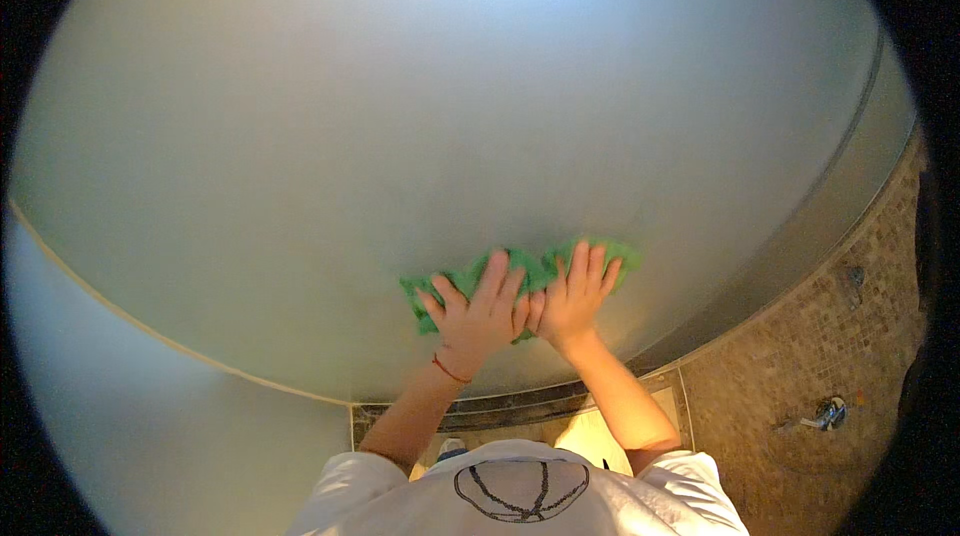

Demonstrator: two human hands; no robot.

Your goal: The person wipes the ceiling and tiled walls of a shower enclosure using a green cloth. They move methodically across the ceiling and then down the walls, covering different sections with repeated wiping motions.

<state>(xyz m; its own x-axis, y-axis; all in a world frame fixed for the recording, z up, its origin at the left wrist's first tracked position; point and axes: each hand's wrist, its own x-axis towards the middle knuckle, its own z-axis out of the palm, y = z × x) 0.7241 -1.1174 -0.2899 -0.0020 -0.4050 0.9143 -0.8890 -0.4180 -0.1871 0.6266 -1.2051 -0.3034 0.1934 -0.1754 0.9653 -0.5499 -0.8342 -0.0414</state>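
Note:
A large frosted glass panel (450,123) fills most of the view in front of me. Against its lower part lies a crumpled green cloth (536,273), pressed by both palms. My left hand (480,307), with a thin red cord at the wrist, spreads its fingers over the left part of the cloth. Just to its right, my right hand (577,296) rests with fingers spread on the cloth's right part. The hands are side by side, thumbs close together. Parts of the cloth are hidden beneath them.
At the right is a brown tiled wall (795,333) with a chrome shower valve (829,414). Another frosted panel (150,416) adjoins at lower left, along a pale edge strip. A dark tiled curb (517,410) runs below the glass, with a shoe (451,447) near it.

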